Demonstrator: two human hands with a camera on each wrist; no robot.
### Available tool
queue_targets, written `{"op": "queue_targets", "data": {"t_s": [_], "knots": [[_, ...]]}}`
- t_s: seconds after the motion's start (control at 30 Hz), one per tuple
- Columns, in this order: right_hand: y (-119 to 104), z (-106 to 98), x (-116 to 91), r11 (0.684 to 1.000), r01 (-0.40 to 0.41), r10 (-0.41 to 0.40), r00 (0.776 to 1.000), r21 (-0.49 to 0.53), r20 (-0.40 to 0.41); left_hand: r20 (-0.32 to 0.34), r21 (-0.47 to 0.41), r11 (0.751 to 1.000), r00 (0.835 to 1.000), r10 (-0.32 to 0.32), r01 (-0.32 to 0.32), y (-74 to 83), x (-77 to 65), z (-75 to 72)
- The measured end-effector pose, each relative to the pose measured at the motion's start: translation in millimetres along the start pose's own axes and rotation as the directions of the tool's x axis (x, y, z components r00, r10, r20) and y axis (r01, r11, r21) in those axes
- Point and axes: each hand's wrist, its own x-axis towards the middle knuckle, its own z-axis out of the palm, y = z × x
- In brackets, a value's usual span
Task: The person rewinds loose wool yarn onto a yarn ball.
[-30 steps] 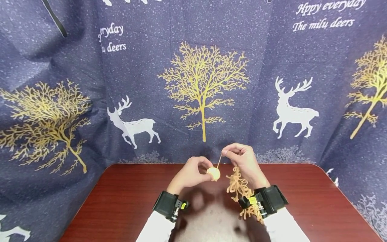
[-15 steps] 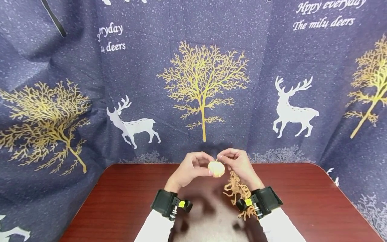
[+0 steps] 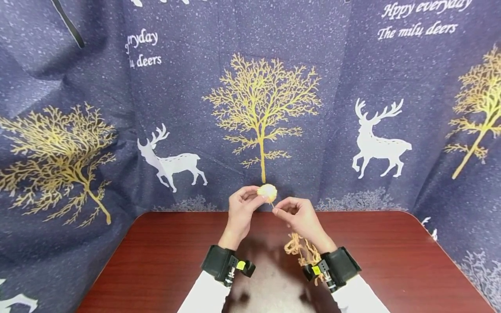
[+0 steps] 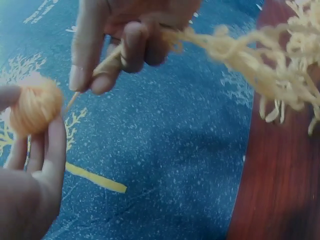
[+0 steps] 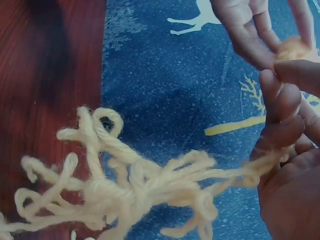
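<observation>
A small ball of pale orange yarn [image 4: 37, 106] is held between the thumb and fingers of my left hand [image 3: 241, 213], up in front of the curtain. My right hand [image 3: 300, 219] is just to its right, pinching the strand [image 4: 71, 102] that leads off the ball. In the left wrist view the strand runs through the right hand's fingers. Out of that hand's far side trails a loose, looping tangle of the same yarn [image 5: 135, 185], which hangs below the right hand in the head view [image 3: 301, 250].
A reddish-brown wooden table [image 3: 164, 252] lies under both hands. Behind it hangs a dark blue curtain [image 3: 235, 130] printed with yellow trees and white deer. Each wrist wears a black strap with a small camera [image 3: 246, 268].
The left hand has lifted the yarn ball up and slightly left, turning it so the strand now leaves from below. The right hand has moved left with the strand; the tangle trails along.
</observation>
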Motion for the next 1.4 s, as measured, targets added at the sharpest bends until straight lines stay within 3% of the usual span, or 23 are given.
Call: {"op": "queue_targets", "data": {"t_s": [0.07,0.13,0.23,0.33,0.4,0.47,0.53,0.6,0.67,0.77,0.87,1.0,1.07,1.13,1.17,1.23,1.3,1.4], "knots": [[-1,1,-2,0.998,0.017,-0.018,1.000,-0.059,-0.010,-0.045,0.126,0.991,0.998,0.040,-0.034,-3.2,0.0,-0.3],[-2,0,-3,0.994,0.023,-0.024,1.000,-0.105,-0.013,-0.051,0.284,0.955,0.993,0.105,-0.087,-7.3,-0.9,-1.1],[-4,-2,-3,0.990,0.019,-0.021,1.000,-0.143,-0.011,0.012,0.517,0.831,0.973,0.231,-0.204,-14.4,-3.2,-3.2],[-3,-5,-3,0.990,0.020,-0.022,1.000,-0.141,-0.012,0.124,0.671,0.673,0.942,0.313,-0.312,-19.6,-5.6,-6.1],[-3,-8,-2,0.992,0.023,-0.025,1.000,-0.126,-0.013,0.189,0.733,0.583,0.928,0.322,-0.352,-20.8,-6.9,-8.2],[-4,-11,-2,0.995,0.022,-0.023,1.000,-0.095,-0.011,0.246,0.774,0.511,0.921,0.302,-0.375,-20.7,-7.7,-10.8],[-5,-14,-1,0.998,0.010,-0.011,1.000,-0.056,-0.015,0.296,0.793,0.469,0.919,0.261,-0.389,-19.5,-8.4,-13.2],[-6,-18,1,1.000,-0.012,0.012,1.000,0.027,-0.015,0.346,0.792,0.461,0.916,0.202,-0.401,-18.0,-9.0,-15.4],[-7,-20,2,0.990,-0.037,0.040,0.999,0.136,-0.021,0.389,0.783,0.475,0.912,0.129,-0.401,-16.8,-9.3,-17.4],[-8,-22,4,0.948,-0.067,0.080,0.996,0.310,-0.030,0.449,0.752,0.535,0.893,0.013,-0.386,-14.5,-9.7,-19.3],[-8,-24,7,0.903,-0.064,0.095,0.994,0.425,-0.051,0.502,0.697,0.639,0.858,-0.109,-0.326,-11.7,-10.2,-19.7],[-3,-25,11,0.880,-0.053,0.103,0.991,0.472,-0.081,0.588,0.555,0.806,0.783,-0.205,-0.206,-7.2,-10.8,-20.9],[1,-25,12,0.885,-0.060,0.114,0.989,0.462,-0.090,0.632,0.451,0.881,0.748,-0.202,-0.143,-3.8,-11.1,-21.0],[5,-22,12,0.899,-0.074,0.127,0.987,0.431,-0.095,0.662,0.334,0.939,0.729,-0.172,-0.081,-0.6,-11.1,-20.1],[7,-21,12,0.909,-0.085,0.134,0.986,0.408,-0.094,0.669,0.277,0.959,0.729,-0.147,-0.061,0.8,-10.9,-19.3],[10,-19,12,0.929,-0.103,0.143,0.986,0.355,-0.088,0.656,0.176,0.983,0.750,-0.085,-0.043,3.8,-10.3,-16.7],[12,-15,10,0.948,-0.110,0.138,0.988,0.300,-0.072,0.610,0.088,0.995,0.792,-0.025,-0.036,5.2,-9.3,-14.0],[14,-10,7,0.970,-0.092,0.103,0.994,0.223,-0.036,0.488,-0.021,0.999,0.872,0.039,-0.033,6.5,-7.4,-9.0]]}}
